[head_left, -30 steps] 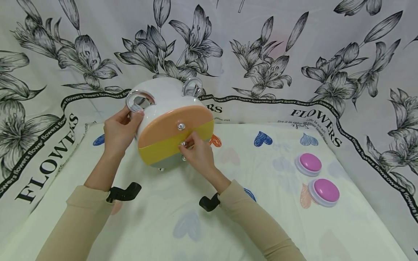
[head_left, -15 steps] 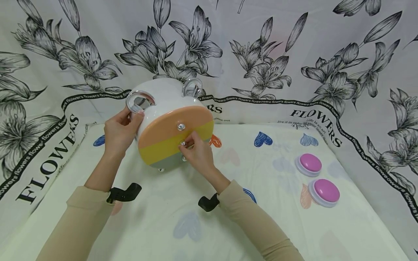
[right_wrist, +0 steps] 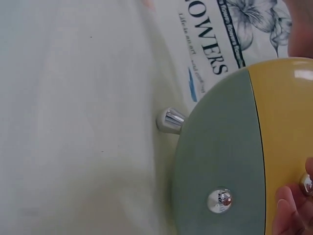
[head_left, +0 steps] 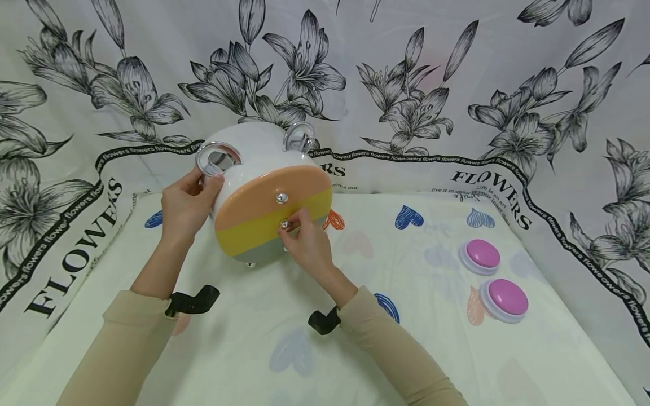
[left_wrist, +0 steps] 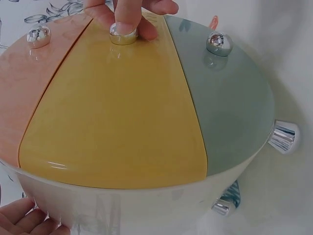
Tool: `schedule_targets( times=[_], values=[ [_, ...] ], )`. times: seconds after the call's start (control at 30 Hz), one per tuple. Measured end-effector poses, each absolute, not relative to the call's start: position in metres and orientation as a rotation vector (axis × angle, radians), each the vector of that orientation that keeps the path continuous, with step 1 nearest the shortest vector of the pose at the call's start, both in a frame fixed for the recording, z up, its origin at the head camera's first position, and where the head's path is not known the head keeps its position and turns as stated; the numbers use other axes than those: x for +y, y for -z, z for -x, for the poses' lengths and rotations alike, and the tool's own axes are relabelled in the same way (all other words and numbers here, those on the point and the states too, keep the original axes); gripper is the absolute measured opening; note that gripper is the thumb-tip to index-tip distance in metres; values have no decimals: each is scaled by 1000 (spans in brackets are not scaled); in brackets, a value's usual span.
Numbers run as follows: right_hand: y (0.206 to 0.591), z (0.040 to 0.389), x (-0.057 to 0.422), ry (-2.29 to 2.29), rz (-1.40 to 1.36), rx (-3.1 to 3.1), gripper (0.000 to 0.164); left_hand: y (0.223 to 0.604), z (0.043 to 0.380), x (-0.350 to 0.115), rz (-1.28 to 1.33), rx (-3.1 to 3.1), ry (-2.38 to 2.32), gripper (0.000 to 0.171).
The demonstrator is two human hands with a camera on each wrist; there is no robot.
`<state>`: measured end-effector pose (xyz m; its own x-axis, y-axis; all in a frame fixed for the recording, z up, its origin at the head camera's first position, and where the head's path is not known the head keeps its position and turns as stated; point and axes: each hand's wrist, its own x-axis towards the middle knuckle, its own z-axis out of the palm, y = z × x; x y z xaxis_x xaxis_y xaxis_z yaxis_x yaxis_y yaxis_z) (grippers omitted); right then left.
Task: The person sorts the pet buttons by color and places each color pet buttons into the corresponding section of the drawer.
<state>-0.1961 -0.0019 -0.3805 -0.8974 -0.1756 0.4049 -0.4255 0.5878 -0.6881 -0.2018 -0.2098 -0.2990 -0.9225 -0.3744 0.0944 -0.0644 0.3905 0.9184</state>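
Note:
A rounded white drawer box (head_left: pixel 259 141) is at the left of the head view, its front tilted downward. The front has an orange drawer (head_left: pixel 254 197), a yellow drawer (head_left: pixel 249 232) and a grey-green drawer (head_left: pixel 261 252), each with a silver knob. Shiny ring-shaped ears and short silver feet stick out from the body. My left hand (head_left: pixel 185 206) grips the box's left side, just below one ear (head_left: pixel 219 160). With thumb and fingertips, my right hand (head_left: pixel 311 245) pinches the yellow drawer's knob (left_wrist: pixel 122 38). That drawer looks flush with its neighbours in the left wrist view.
Two pink round push buttons, a farther one (head_left: pixel 483 253) and a nearer one (head_left: pixel 508 297), lie at the right on the heart-printed cloth (head_left: pixel 406 355). A flower-printed curtain (head_left: pixel 365 34) rises behind. Black wrist cameras sit on both forearms.
My right wrist and forearm have dropped slightly, hiding more of the grey-green drawer's knob in the head view. The left hand and drawer box stay in place.

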Motion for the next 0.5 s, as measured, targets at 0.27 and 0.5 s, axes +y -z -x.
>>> schedule_targets(
  times=[0.27,0.5],
  values=[
    [394,191,4,-1305,-559,-2465,34,299,202,-210,-382,-2364,1542,61],
    [408,189,10,-1313,-551,-2500,32,299,202,-210,-375,-2362,1532,60]
  ],
)
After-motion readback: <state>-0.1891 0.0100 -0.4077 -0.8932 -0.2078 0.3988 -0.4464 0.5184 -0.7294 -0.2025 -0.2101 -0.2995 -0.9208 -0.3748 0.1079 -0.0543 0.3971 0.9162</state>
